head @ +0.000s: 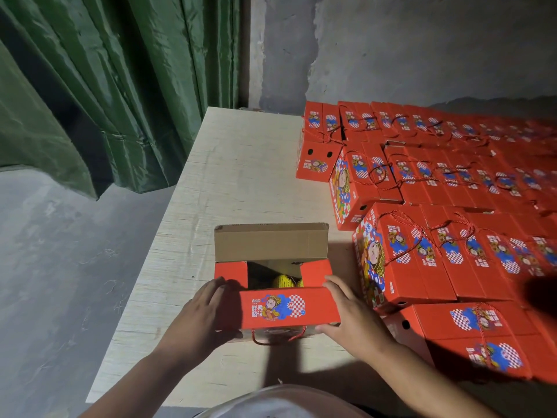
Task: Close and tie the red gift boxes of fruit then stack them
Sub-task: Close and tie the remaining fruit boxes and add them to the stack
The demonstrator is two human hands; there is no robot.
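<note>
Hands (199,315) grip glossy cardboard flap (289,307).

Green curtain (99,95) at left, grey wall (422,46) behind, pale wood table (241,164).
</note>
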